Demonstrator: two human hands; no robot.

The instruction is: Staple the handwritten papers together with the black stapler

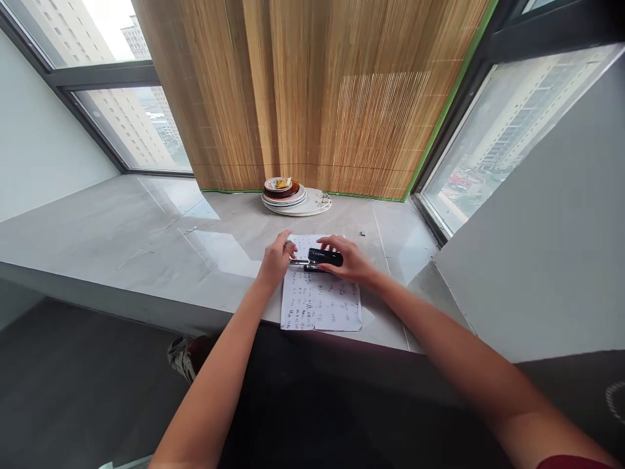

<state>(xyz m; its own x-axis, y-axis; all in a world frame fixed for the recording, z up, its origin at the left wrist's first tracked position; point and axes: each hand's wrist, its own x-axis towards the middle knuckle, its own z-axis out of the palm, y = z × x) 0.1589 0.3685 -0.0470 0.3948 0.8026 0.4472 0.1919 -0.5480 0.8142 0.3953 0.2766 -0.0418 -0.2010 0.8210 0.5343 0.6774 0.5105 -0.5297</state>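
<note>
A black stapler (325, 256) lies opened up over the sheet of handwritten paper (322, 303), its metal rail (299, 262) pointing left. My right hand (349, 257) wraps round the stapler's black body from the right, thumb below and fingers above. At the rail's left end is my left hand (279, 259), fingers curled in close to the metal. Whatever those fingers may pinch is too small and too covered to make out. The paper lies flat under both hands, near the ledge's front edge.
Behind the paper, a stack of plates (284, 200) with a small yellow packet (283, 184) on top stands against the bamboo blind (312, 98). One small dark piece (362, 233) lies right of the paper on the grey ledge (122, 238). Windows flank the blind.
</note>
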